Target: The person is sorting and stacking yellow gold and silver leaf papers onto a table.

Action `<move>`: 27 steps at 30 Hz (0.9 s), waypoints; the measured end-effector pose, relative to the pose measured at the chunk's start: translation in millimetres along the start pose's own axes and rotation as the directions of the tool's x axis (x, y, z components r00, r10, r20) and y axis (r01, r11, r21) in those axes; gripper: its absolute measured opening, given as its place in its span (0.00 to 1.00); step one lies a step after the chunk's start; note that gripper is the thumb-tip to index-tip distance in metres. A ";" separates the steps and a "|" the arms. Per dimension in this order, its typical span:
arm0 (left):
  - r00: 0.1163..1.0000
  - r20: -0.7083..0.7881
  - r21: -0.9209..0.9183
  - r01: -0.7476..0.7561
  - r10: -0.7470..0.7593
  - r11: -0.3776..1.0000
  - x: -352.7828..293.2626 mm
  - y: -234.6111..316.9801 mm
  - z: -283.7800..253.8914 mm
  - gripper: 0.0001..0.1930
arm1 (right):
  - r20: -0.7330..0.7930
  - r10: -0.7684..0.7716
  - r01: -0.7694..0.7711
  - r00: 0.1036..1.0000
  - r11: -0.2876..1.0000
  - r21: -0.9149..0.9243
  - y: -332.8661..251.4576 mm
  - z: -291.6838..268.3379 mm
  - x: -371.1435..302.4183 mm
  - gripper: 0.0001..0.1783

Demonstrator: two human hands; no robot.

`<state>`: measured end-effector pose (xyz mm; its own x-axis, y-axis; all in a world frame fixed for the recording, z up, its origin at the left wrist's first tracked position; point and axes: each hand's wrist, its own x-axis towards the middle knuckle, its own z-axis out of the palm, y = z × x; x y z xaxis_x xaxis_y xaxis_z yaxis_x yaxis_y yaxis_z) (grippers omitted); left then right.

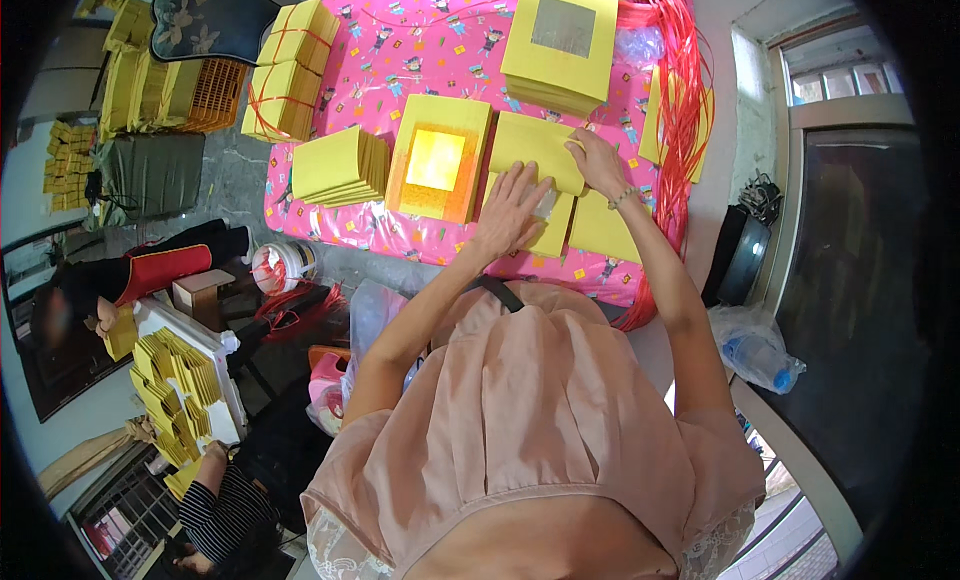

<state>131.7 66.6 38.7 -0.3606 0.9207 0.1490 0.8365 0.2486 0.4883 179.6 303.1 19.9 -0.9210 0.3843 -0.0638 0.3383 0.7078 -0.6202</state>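
In front of me a yellow joss paper sheet [541,146] is partly folded over on the pink table. My left hand [512,210] lies flat across its lower part with fingers apart. The fingers of my right hand [597,167] are bent around the sheet's right edge. Left of the sheet is a joss paper stack with an orange and gold square [437,162]. Farther back stands a taller stack with a silver square [560,40]. Another yellow sheet [603,226] lies under my right wrist. A fanned stack of folded yellow paper [340,168] sits at the left.
Tied yellow bundles [285,95] rest at the table's left edge. Red plastic strands [680,90] hang along its right side. A white bucket [282,268] is on the floor at left. Two people work beside a white table [225,380] with folded yellow paper. A chair [215,20] stands at the back.
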 end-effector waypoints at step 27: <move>0.991 0.123 -0.004 0.060 -0.059 0.998 24.2 -24.7 19.7 0.49 | 0.050 -0.019 0.028 0.999 0.979 -0.201 -13.7 35.1 41.2 0.17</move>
<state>110.4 88.7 13.3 -0.3560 0.9344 0.0127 0.8116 0.3024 0.4998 130.2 288.4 -1.6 -0.9357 0.3410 -0.0908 0.3439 0.8232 -0.4518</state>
